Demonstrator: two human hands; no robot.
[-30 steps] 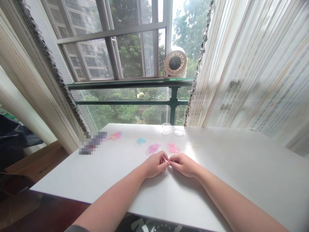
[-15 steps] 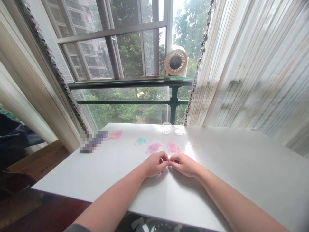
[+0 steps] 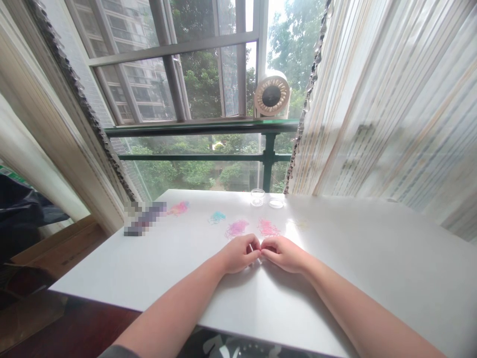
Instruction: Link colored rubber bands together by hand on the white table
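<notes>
Over the white table (image 3: 149, 278), my left hand (image 3: 240, 253) and my right hand (image 3: 283, 252) meet fingertip to fingertip. Both are pinched closed on something too small to make out. Just beyond them lie a purple pile of thin strands (image 3: 237, 228) and a pink pile (image 3: 268, 227). A teal pile (image 3: 216, 217) is further left, and a pink, orange and violet pile (image 3: 179, 208) sits beyond it. To the right is a faint yellowish pile (image 3: 303, 224). A clear round container (image 3: 257, 198) and a clear round lid (image 3: 276, 204) stand at the back.
A blurred-out dark object (image 3: 145, 219) lies at the table's left edge. A round white fan (image 3: 272, 97) is by the window above the green railing (image 3: 201, 130). Curtains hang on both sides, and a cardboard box (image 3: 63, 248) is at the left.
</notes>
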